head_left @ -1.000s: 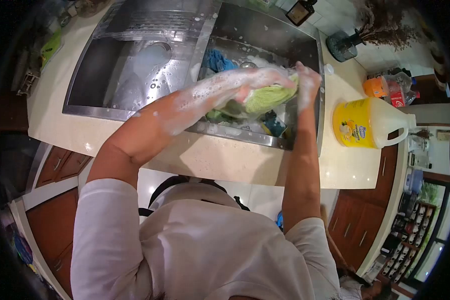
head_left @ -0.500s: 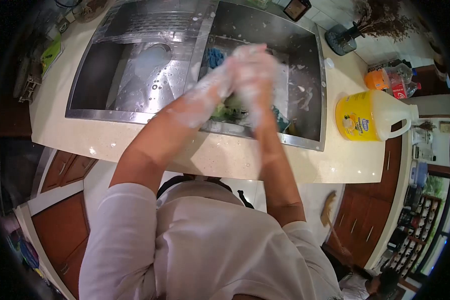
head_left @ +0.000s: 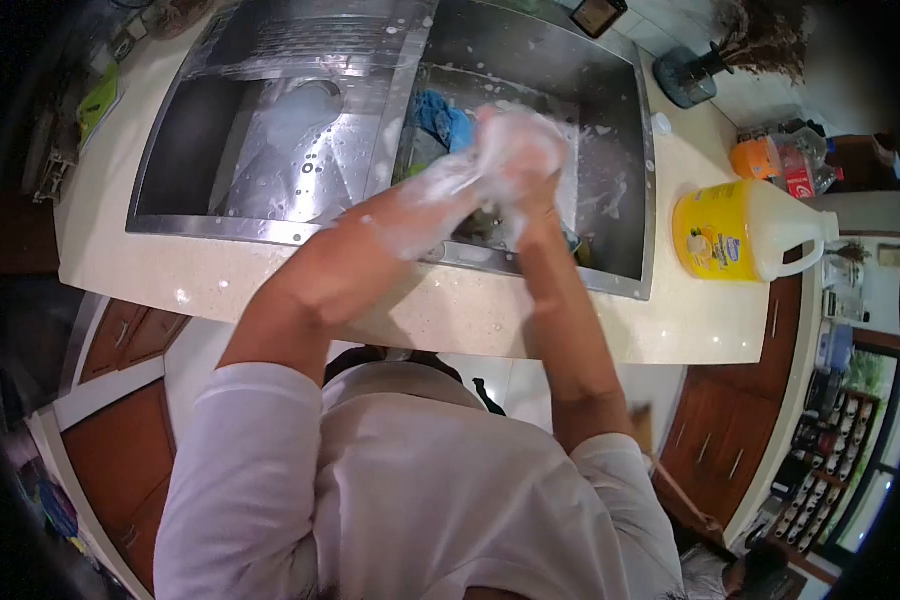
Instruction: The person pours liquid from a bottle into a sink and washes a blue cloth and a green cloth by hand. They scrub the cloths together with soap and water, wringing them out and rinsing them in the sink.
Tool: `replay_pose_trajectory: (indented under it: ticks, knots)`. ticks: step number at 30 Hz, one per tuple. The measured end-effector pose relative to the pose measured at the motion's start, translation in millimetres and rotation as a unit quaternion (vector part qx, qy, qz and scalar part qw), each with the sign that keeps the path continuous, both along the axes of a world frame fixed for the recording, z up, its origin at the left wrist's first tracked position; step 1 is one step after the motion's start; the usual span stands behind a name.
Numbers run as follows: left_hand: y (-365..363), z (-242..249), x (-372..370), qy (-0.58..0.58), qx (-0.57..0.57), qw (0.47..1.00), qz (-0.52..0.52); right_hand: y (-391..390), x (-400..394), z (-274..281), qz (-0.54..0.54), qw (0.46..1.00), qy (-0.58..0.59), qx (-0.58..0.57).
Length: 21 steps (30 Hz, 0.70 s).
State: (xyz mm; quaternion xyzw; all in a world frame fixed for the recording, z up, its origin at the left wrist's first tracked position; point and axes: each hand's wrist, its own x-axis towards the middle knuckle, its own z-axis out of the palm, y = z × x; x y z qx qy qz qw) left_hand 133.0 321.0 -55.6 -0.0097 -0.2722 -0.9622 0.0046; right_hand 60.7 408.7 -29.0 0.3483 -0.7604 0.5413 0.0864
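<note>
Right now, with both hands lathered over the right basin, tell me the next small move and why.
Probably keep both hands low over the right basin and go on rubbing. The left hand and right hand are pressed together, thick with suds, and blurred; whether cloth is between them I cannot tell. A blue cloth lies just behind them.

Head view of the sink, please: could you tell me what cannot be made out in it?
- Whatever the left hand and right hand clasp: head view, hidden by foam and motion blur.
- Label text on the yellow jug: too small.
- Items under the blue cloth in the right basin: covered by hands and suds.
- Bottles behind the jug: partly cut by the dark lens rim.
</note>
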Motion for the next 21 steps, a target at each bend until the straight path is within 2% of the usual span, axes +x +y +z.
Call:
replay_pose_trajectory:
  ticks: [2,3,4,5,6,7,8,9,11,13,14,15,16,17,19,21]
  knots:
    - [-9.9,24.9,19.8,0.022,-0.055,0.995,-0.081,8.3,-24.3,-3.4,0.015,0.999,-0.025,-0.015]
    - [-5.0,35.7,25.9,0.024,-0.06,0.995,-0.082,12.4,-35.3,-4.7,0.024,0.999,-0.037,-0.024]
    - [2.4,52.6,37.3,-0.072,-0.097,0.987,-0.107,20.5,-48.1,-5.3,0.024,0.999,-0.034,-0.03]
    - [2.9,64.1,42.9,-0.166,-0.135,0.968,-0.128,28.9,-59.7,-2.1,0.036,0.994,-0.088,0.052]
    - [-3.9,59.0,40.8,-0.163,-0.142,0.968,-0.125,32.8,-68.7,-2.0,0.051,0.98,-0.141,0.134]
    - [-10.5,45.5,37.4,-0.153,-0.499,0.849,-0.084,29.3,-61.1,8.8,0.052,0.98,-0.138,0.13]
    - [-15.5,39.2,34.5,-0.124,-0.785,0.606,-0.032,21.6,-45.3,28.0,0.116,0.955,-0.223,0.155]
    - [-17.5,57.3,33.0,-0.126,-0.788,0.601,-0.03,13.0,-32.7,45.6,0.181,0.918,-0.306,0.177]
    - [-14.6,107.5,24.1,-0.153,-0.664,0.732,0.002,-10.7,-40.4,64.2,0.224,0.904,-0.306,0.196]
    - [-24.5,109.1,-6.7,-0.133,-0.674,0.723,0.069,-23.4,-56.6,74.3,0.291,0.882,-0.358,-0.097]
    - [-17.1,127.8,-1.1,-0.086,-0.618,0.771,0.128,-23.4,-48.3,85.7,0.289,0.882,-0.358,-0.105]
    - [-12.0,148.9,4.0,-0.037,-0.556,0.81,0.185,-26.6,-35.6,93.3,0.303,0.837,-0.414,-0.189]
    - [-21.8,160.2,-0.8,-0.058,-0.574,0.785,0.224,-29.4,-18.7,98.0,0.315,0.782,-0.463,-0.271]
    - [-30.9,173.7,-1.4,-0.077,-0.593,0.758,0.263,-27.8,2.3,94.2,0.314,0.788,-0.425,-0.315]
    - [-42.3,190.0,17.6,-0.061,-0.39,0.848,0.355,3.7,-5.5,65.0,0.423,0.856,-0.285,-0.079]
    - [-116.3,159.5,27.1,0.028,-0.249,0.934,0.255,33.6,-25.4,49.2,0.371,0.875,-0.309,0.022]
